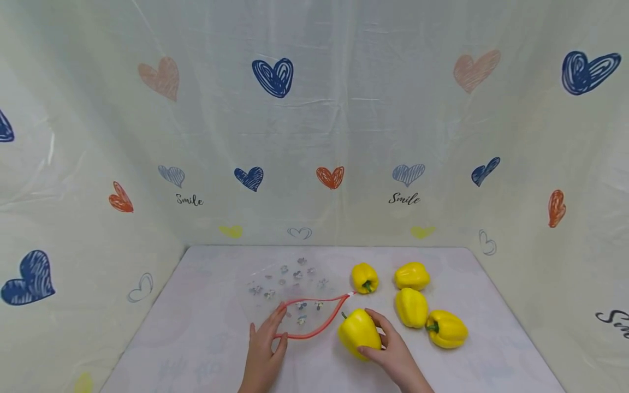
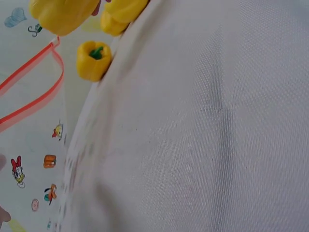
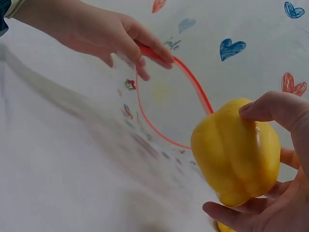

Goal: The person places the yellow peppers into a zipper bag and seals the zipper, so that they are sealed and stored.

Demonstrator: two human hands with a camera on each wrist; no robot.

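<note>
1. We locate the yellow pepper [image 1: 358, 334] above or on the table [image 1: 206, 349], just right of the bag's mouth, its stem tilted toward that opening.
2. We note the right hand [image 1: 392, 355] holding this pepper, thumb on the near side, fingers round the far side.
3. We note the left hand [image 1: 265, 345] with finger and thumb spread, touching the red rim [image 1: 316, 329] of the clear printed bag [image 1: 275, 278].
4. We judge the pepper firm, fairly light and slick-skinned; we hold it across its widest lobes, avoiding the stem.
5. We judge the bag thin, limp and slippery; we take it by its stiffer rim.
6. We find four other peppers [image 1: 411, 307] beyond and to the right.
</note>
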